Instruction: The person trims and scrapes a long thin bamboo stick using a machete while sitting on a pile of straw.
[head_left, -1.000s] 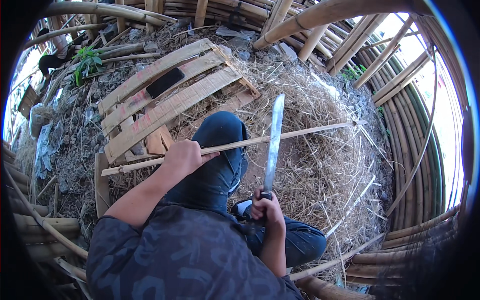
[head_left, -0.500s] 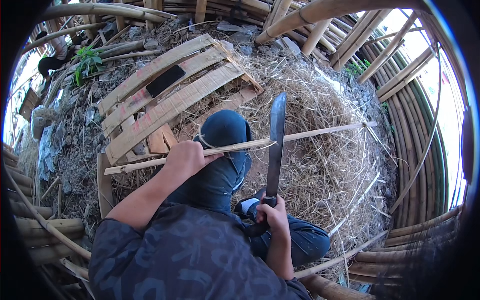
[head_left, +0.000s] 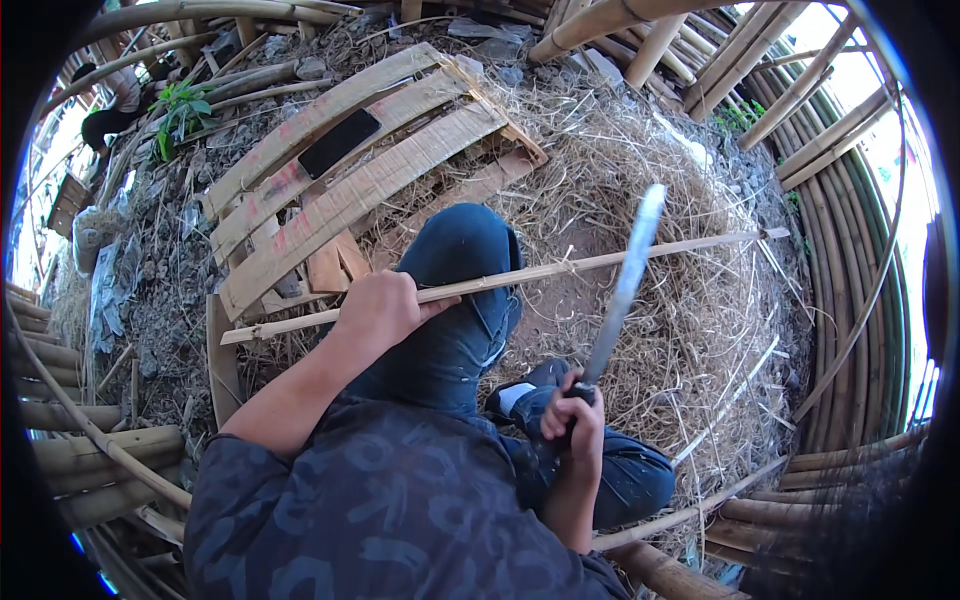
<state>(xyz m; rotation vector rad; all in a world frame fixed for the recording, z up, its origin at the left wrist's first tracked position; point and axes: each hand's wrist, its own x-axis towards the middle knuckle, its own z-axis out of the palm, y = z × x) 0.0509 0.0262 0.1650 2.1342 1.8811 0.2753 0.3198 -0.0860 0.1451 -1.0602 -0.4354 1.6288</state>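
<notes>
A long, thin bamboo strip (head_left: 510, 277) lies slantwise across my raised left knee, its far end out to the right over the straw. My left hand (head_left: 380, 315) is closed around it near its left end. In my right hand (head_left: 577, 425) is the dark handle of a machete (head_left: 627, 270), gripped low beside my bent right leg. The long blade points up and away, tilted to the right, and crosses the strip in the picture; whether they touch I cannot tell. A small pale splinter sticks up from the strip between my knee and the blade.
A slatted wooden pallet (head_left: 350, 205) lies ahead on the left, with a black phone (head_left: 340, 143) on it. Loose straw and shavings (head_left: 680, 340) cover the ground at right. Bamboo poles (head_left: 830, 270) are stacked around. Someone crouches at the far left (head_left: 112, 115).
The machete has moved right along the strip, and its blade now leans right instead of standing nearly upright. A thin curled shaving near my knee no longer shows. My left hand keeps its grip.
</notes>
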